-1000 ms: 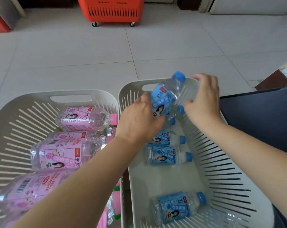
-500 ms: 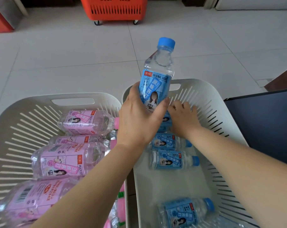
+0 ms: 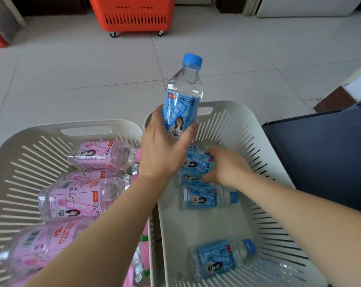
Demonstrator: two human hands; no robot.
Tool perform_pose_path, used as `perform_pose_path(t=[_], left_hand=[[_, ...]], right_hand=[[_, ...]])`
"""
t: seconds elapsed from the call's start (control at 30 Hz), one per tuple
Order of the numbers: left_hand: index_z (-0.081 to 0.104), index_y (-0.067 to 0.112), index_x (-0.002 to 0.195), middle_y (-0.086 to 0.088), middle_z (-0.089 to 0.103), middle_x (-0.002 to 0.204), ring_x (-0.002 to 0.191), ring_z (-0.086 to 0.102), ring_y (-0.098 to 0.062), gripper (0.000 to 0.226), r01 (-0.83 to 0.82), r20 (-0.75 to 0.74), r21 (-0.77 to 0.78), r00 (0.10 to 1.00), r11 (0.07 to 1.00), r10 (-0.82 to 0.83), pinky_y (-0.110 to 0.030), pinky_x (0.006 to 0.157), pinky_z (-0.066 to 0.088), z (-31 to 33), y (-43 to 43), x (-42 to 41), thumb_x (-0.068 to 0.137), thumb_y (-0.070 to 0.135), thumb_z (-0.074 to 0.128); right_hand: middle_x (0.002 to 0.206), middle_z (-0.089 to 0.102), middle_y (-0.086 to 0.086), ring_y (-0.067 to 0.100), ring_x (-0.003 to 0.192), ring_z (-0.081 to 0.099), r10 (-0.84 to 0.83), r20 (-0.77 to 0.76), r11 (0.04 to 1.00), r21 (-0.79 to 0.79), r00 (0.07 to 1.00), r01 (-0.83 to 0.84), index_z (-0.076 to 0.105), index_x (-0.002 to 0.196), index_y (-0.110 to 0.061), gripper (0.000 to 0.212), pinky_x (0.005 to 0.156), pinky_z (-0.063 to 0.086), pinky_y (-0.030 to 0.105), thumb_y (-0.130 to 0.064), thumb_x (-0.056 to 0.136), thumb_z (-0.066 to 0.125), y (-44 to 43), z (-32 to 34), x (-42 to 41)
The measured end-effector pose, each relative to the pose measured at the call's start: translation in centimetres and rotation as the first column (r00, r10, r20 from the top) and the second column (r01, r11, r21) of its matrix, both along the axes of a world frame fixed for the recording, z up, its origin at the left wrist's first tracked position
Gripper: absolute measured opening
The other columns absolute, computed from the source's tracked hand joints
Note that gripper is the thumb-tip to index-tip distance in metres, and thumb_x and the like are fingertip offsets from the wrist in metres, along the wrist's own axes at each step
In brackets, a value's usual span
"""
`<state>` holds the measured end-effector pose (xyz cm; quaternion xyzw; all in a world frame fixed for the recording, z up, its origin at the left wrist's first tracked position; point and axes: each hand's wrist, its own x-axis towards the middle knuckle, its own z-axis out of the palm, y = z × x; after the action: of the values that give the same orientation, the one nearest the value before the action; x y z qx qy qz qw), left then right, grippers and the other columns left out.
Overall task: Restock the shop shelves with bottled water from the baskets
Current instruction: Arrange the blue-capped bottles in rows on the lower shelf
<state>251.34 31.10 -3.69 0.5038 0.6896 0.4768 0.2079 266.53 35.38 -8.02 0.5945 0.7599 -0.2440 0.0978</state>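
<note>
The left hand (image 3: 165, 148) is gripping the lower half of a clear water bottle (image 3: 183, 94), thumb on one side of the label and fingers wrapping round the other, and is holding it upright above the far rim of the right basket (image 3: 237, 108). The bottle is showing a blue cap (image 3: 192, 59), a clear ribbed shoulder and a light blue label printed with white characters and the words ORIGINAL SODA. The right hand (image 3: 225, 166) is reaching down into the same basket and curling round a second blue-label bottle (image 3: 196, 162) lying on its side, fingers over the top and thumb underneath. Two more blue-label bottles are lying in that basket, one just beside the right wrist (image 3: 204, 197) and one near the close end (image 3: 219, 257). The left basket (image 3: 30, 137), touching the right one, is holding pink-label bottles (image 3: 101, 155) piled on their sides. Both baskets are sitting on a pale tiled floor (image 3: 72, 69), with a red wheeled basket (image 3: 134, 15) well beyond them and a dark panel (image 3: 320, 158) to the right. A second ago the held bottle was tilting low over the basket with both hands on it; half a second ago it was already upright, and the right hand was only spreading over the lying bottles, whereas now it is closing on one.
</note>
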Motion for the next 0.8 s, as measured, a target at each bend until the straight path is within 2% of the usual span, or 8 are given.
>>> perform_pose_path(t=[0.1,0.2,0.3,0.43,0.57,0.63,0.7,0.8], left_hand=[[0.048,0.014,0.122,0.002,0.061,0.104,0.097,0.059,-0.02,0.053,0.021,-0.015,-0.048,1.0,0.999,-0.021,-0.028,0.079,0.044,0.7,-0.7,0.2,0.08,0.04,0.068],[0.049,0.017,0.12,0.008,0.058,0.1,0.091,0.056,-0.013,0.048,0.039,0.038,-0.116,0.999,0.993,-0.035,-0.021,0.075,0.039,1.9,-2.4,0.8,0.081,0.037,0.068],[0.049,0.019,0.119,0.009,0.058,0.097,0.088,0.054,-0.011,0.047,0.041,0.083,-0.164,0.996,0.986,-0.028,-0.021,0.076,0.038,3.8,-4.8,1.2,0.081,0.038,0.068],[0.044,0.017,0.129,0.005,0.058,0.097,0.088,0.056,-0.017,0.058,0.025,0.09,-0.193,0.996,0.981,-0.007,-0.029,0.077,0.043,8.0,-7.2,1.3,0.081,0.04,0.067],[0.046,0.02,0.125,0.0,0.063,0.098,0.088,0.061,-0.023,0.056,0.033,0.079,-0.122,0.997,0.992,-0.024,-0.041,0.08,0.051,13.3,-8.4,1.8,0.08,0.045,0.067],[0.046,0.02,0.122,0.002,0.063,0.096,0.084,0.063,-0.02,0.054,0.054,0.098,-0.061,0.994,0.997,-0.048,-0.044,0.08,0.052,16.5,-8.9,2.8,0.079,0.045,0.068],[0.047,0.021,0.117,0.003,0.062,0.092,0.078,0.061,-0.013,0.049,0.074,0.113,-0.001,0.991,0.997,-0.073,-0.039,0.074,0.052,19.6,-9.4,4.2,0.079,0.044,0.068],[0.047,0.024,0.106,0.007,0.06,0.086,0.074,0.057,-0.005,0.033,0.121,0.146,0.09,0.98,0.989,-0.133,-0.027,0.062,0.045,23.6,-10.0,7.0,0.082,0.034,0.067]], right_hand=[[0.105,0.061,-0.004,0.019,0.089,0.061,0.003,0.025,1.0,-0.031,1.0,-0.002,0.049,0.125,-0.027,0.066,0.07,0.049,0.027,-0.046,0.067,0.075,-2.5,2.7,1.0],[0.094,0.06,-0.007,0.015,0.077,0.055,0.013,0.05,1.0,-0.024,0.999,-0.012,0.053,0.107,-0.026,0.05,0.06,0.043,0.024,-0.043,0.065,0.075,-5.0,5.9,2.3],[0.091,0.057,-0.009,0.015,0.078,0.053,0.043,0.073,0.999,0.023,0.996,-0.045,0.052,0.108,-0.029,0.052,0.062,0.039,0.024,-0.045,0.064,0.074,-6.9,10.4,3.9],[0.094,0.058,-0.008,0.015,0.078,0.053,0.074,0.073,0.991,0.102,0.995,-0.082,0.051,0.111,-0.03,0.054,0.061,0.039,0.025,-0.044,0.064,0.072,-8.7,16.9,6.1],[0.098,0.062,-0.007,0.016,0.081,0.057,0.092,0.106,0.97,0.215,0.99,-0.113,0.052,0.109,-0.03,0.052,0.063,0.041,0.026,-0.043,0.062,0.072,-10.7,24.1,8.2],[0.096,0.062,-0.007,0.016,0.08,0.056,0.109,0.138,0.943,0.299,0.984,-0.146,0.051,0.103,-0.028,0.045,0.062,0.041,0.027,-0.041,0.064,0.07,-11.8,27.9,9.6],[0.096,0.061,-0.007,0.017,0.083,0.056,0.112,0.174,0.9,0.399,0.978,-0.174,0.051,0.101,-0.028,0.04,0.062,0.04,0.028,-0.039,0.066,0.068,-12.8,31.5,11.2],[0.105,0.052,-0.007,0.018,0.096,0.054,0.086,0.274,0.835,0.504,0.958,-0.22,0.053,0.109,-0.029,0.042,0.067,0.037,0.03,-0.037,0.07,0.066,-13.9,36.3,14.2]])
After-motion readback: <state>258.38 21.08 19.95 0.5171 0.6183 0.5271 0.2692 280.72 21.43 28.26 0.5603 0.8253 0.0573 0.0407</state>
